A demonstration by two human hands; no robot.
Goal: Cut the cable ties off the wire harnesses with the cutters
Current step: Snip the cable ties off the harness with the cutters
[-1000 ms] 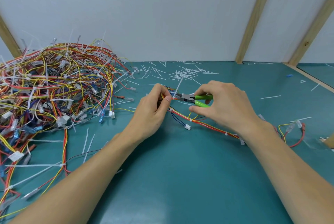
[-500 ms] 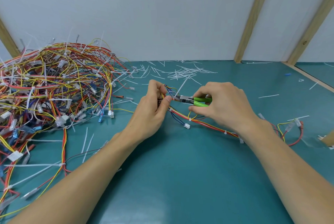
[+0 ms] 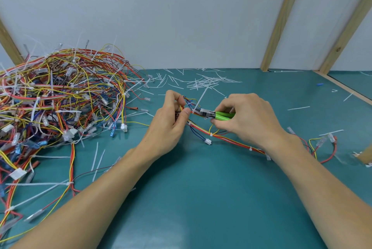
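Mid-cut, I judge: left hand (image 3: 171, 120) pinches the harness (image 3: 231, 140) on the mat (image 3: 201, 198), right hand (image 3: 245, 120) grips the cutters (image 3: 213, 114), nose at a tie (image 3: 201, 97); next, squeeze clear of wires

Teal table mat (image 3: 201, 198) fills the view; behind it rises a white wall (image 3: 181, 17). Two slanted wooden battens (image 3: 281, 21) lean against that wall on the right, and a small blue bit (image 3: 319, 84) lies near their feet.
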